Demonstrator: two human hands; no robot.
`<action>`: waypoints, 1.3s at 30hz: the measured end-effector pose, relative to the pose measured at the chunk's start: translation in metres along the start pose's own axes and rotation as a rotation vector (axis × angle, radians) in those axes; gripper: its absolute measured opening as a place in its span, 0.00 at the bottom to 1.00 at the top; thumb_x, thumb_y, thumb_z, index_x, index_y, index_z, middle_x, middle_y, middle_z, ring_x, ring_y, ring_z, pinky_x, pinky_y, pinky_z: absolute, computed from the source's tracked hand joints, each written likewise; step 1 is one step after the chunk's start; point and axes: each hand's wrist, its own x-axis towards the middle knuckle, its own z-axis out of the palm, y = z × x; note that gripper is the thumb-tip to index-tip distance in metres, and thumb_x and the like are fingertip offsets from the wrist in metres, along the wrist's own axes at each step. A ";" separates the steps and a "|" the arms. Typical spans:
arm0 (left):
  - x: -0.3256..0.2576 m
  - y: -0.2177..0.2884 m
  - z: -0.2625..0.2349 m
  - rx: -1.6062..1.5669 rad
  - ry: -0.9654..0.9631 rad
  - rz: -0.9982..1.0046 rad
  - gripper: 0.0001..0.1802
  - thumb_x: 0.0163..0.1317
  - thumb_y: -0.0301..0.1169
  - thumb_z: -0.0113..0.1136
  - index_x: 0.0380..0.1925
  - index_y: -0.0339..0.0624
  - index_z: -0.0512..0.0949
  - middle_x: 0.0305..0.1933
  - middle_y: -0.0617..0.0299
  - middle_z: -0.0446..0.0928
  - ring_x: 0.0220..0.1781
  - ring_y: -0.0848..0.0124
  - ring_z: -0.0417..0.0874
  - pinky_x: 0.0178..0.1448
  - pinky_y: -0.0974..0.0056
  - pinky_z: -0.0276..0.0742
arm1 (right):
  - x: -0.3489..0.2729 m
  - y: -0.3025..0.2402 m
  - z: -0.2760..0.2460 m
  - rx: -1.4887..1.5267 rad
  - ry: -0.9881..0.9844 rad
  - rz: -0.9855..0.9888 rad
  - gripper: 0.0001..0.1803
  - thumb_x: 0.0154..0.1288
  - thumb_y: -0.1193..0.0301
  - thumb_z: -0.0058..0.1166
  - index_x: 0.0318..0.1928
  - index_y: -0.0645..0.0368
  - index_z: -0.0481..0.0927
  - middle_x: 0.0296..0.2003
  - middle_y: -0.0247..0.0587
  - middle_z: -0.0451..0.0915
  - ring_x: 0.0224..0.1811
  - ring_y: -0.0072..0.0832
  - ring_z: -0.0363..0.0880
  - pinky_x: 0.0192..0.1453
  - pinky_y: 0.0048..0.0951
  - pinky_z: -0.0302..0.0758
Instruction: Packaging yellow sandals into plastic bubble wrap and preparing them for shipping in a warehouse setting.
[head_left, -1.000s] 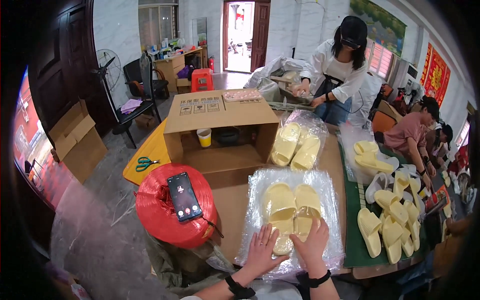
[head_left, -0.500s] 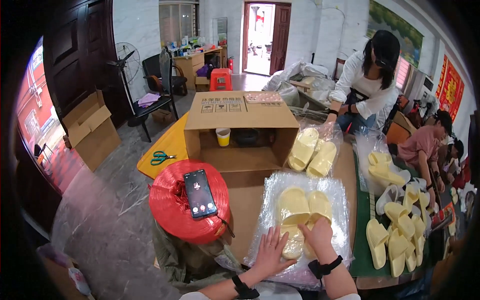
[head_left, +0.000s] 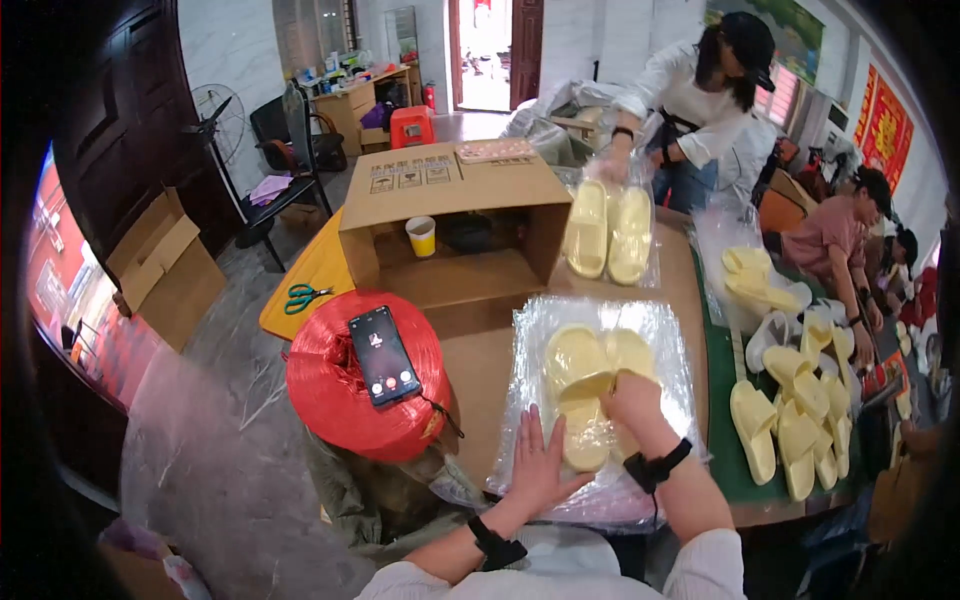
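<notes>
Fingers of 2 hands, left hand [head_left: 540, 462] and right hand [head_left: 632, 398], press flat on 2 yellow slippers [head_left: 585, 385] in 1 clear bag [head_left: 540, 335]

Pale yellow slippers [head_left: 590, 385] — paired, flat inside clear plastic bag [head_left: 600, 330].

Hands of the wearer: two, the left hand [head_left: 540, 462] and the right hand [head_left: 632, 400], each with one dark wrist strap.
Other persons in view: at least three.
Yellow slippers [head_left: 590, 385] inside the clear plastic bag [head_left: 655, 325] under the hands: two.
Bagged yellow slippers [head_left: 608, 232] standing beside the box: two.
Loose slippers [head_left: 795, 400] on the green part of the tabletop: too many and too overlapped to count exactly.
Open cardboard box [head_left: 455, 215]: one.
Yellow cup [head_left: 422, 236]: one.
Red twine spool [head_left: 350, 395]: one.
Phone [head_left: 383, 355]: one.
Scissors [head_left: 306, 295]: one pair.
Red stool [head_left: 411, 126]: one.
Floor fan [head_left: 216, 110]: one.
</notes>
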 end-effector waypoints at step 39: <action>0.023 0.016 -0.003 0.126 0.032 -0.091 0.58 0.56 0.62 0.67 0.71 0.25 0.61 0.78 0.29 0.50 0.80 0.32 0.48 0.80 0.33 0.42 | -0.242 0.157 -0.022 1.169 0.653 0.337 0.14 0.62 0.68 0.61 0.43 0.66 0.83 0.34 0.45 0.85 0.37 0.30 0.84 0.43 0.34 0.78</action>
